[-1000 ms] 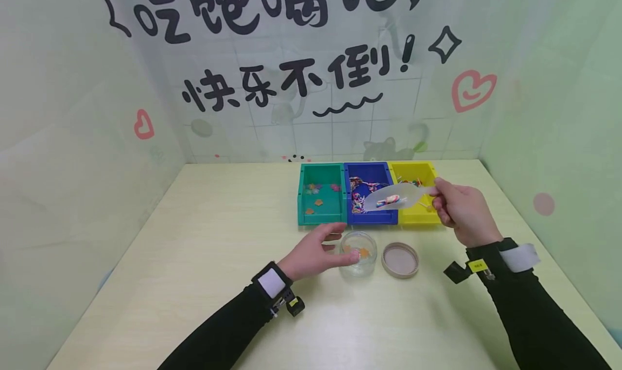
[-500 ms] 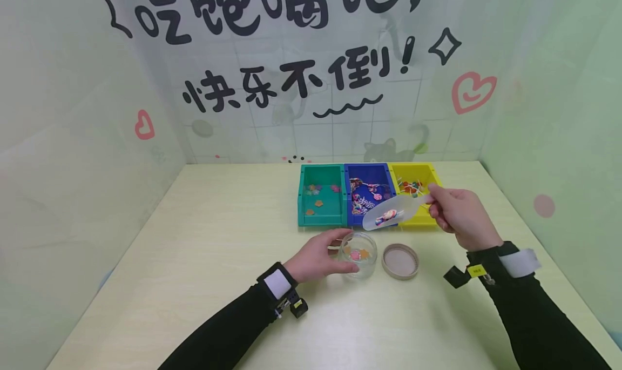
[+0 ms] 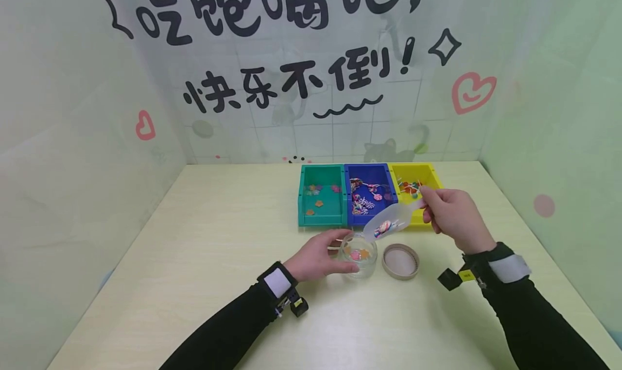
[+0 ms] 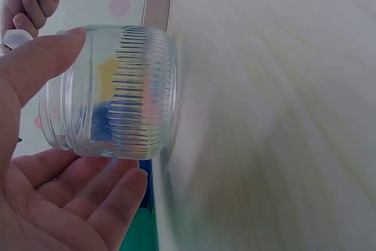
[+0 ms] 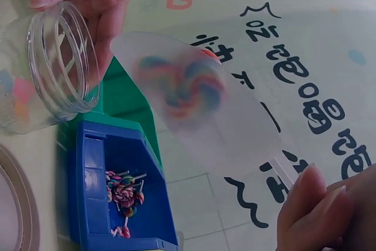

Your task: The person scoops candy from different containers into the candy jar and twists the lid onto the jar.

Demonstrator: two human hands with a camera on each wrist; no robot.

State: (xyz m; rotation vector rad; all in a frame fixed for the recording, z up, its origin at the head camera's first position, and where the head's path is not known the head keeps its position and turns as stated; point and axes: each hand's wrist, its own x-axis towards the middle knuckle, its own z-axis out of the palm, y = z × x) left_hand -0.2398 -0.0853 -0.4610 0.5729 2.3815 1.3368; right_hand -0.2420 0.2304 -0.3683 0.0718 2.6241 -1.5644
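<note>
One left hand [image 3: 318,257], in front of the green bin [image 3: 323,220], is curled around the upright glass jar [image 3: 362,263] on the tabletop [image 3: 233,224]; orange and pink pieces [image 3: 359,255] lie inside the jar. Behind stands the blue bin [image 3: 366,171] of lollipops. Tilted toward the jar's mouth, the translucent scoop [image 3: 398,214] carries swirled candy [image 3: 385,229]; whether its tip touches the rim, I cannot tell. Next come the round lid [image 3: 400,261], the yellow bin [image 3: 413,169] and the right hand [image 3: 457,219], pinching the scoop's handle. Tipping the candy in seems the step underway; the next move likely calls for a steeper tilt, tip over the opening.
</note>
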